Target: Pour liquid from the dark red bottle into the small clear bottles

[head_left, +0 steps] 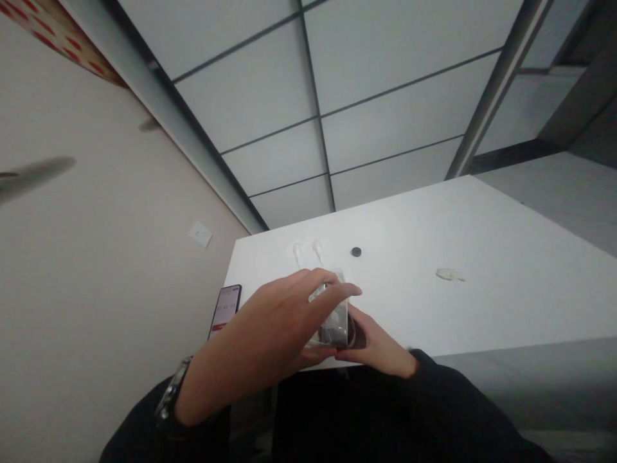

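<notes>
Clear plastic packaging (pixel 333 318), apparently a small transparent case with something dark inside, sits at the near edge of the white table (pixel 506 283), gripped between both hands. The left hand (pixel 274 337) lies over its top and near side, fingers (pixel 337 292) curled across the upper face, a wristwatch (pixel 171 392) showing at the cuff of a dark sleeve. The right hand (pixel 376 347) cups the case from below and from the right, its thumb against the side, so the two hands are brought together and closed on the same object. Just beyond the case lie two white earbuds (pixel 308 252) with stems, side by side on the tabletop. Right of them rests a small round black piece (pixel 356 251), and farther right, well apart, a crumpled scrap of clear wrapping (pixel 449 274). A smartphone (pixel 225 310) with its screen lit lies at the table's left corner, near the left hand. A white wall socket (pixel 200 234) is set in the wall beside the table.
</notes>
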A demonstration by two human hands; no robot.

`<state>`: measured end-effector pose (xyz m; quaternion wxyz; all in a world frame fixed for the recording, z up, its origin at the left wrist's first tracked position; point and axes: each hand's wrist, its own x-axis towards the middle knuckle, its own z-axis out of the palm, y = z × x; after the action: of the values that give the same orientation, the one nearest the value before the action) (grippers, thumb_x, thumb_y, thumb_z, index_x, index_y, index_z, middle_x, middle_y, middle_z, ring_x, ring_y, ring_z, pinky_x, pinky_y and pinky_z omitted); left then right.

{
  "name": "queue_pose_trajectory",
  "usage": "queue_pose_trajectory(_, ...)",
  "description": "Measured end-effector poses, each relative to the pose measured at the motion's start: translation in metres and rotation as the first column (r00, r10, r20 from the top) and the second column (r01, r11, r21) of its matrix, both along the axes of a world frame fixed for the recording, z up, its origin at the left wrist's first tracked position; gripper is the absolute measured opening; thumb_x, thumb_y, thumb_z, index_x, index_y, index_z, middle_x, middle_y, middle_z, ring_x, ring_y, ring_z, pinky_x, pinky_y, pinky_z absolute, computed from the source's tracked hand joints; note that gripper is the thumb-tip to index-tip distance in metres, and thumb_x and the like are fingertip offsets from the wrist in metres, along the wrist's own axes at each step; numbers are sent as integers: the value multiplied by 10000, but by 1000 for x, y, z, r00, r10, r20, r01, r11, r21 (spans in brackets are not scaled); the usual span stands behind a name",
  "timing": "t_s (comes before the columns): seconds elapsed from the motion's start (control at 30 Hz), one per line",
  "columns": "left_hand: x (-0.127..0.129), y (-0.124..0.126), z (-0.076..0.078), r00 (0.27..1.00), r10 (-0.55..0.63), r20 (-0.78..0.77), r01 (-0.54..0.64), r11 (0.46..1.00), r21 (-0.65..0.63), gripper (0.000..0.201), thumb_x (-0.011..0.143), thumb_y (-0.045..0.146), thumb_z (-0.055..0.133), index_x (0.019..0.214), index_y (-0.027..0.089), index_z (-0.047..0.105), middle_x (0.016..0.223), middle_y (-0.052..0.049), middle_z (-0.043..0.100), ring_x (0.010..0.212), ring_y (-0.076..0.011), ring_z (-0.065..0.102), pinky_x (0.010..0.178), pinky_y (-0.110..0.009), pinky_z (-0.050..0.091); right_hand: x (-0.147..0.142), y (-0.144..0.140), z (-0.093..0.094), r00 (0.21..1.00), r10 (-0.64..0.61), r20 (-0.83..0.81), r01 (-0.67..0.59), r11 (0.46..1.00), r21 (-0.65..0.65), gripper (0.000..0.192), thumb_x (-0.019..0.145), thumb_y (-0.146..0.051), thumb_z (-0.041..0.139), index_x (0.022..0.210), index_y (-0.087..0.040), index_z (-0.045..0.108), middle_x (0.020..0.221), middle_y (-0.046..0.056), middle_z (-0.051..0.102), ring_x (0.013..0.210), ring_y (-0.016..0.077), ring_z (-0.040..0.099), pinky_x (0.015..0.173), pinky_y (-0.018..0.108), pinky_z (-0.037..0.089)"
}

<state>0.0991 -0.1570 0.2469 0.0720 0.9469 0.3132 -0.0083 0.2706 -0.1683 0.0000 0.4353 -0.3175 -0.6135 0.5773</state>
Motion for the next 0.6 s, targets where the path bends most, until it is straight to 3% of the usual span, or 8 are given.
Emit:
queue_pose_trajectory(0.2,-14,2,-5,996,64,66,-60,996,-61,745,852,309,883,1480,253,486,1408,-116,670,1280,-304,667,1030,-470,604,2,1,1,1000,5,16,-6,999,34,918,744,-424,928,1538,-255,499,1544,141,581,1431,397,539,1238,623,349)
queue_pose_trajectory(0.4,-47,0,-29,960,194,203,-167,976,-142,816,861,328,873,1554,305,441,1522,-116,610,1403,-301,603,1174,-499,525,3,3,8,999,33,-1,-32,998,62,869,765,-467,912,1518,-273,524,1568,136,567,1463,393,515,1253,608,337)
queue_pose_trajectory(0.5,-59,-2,-49,901,272,338,-217,957,-192,780,842,396,884,1513,297,499,1489,-125,627,1394,-310,606,1181,-521,515,2,3,6,999,37,0,-36,998,47,886,758,-477,915,1520,-270,513,1554,142,574,1457,390,521,1254,616,330)
queue_pose_trajectory(0.6,-69,-7,-77,767,400,502,-293,914,-281,846,793,467,914,1514,302,506,1448,-137,629,1390,-331,596,1179,-558,498,2,2,2,999,33,-5,-33,999,20,915,747,-500,921,1526,-265,503,1560,150,566,1466,392,513,1261,619,320)
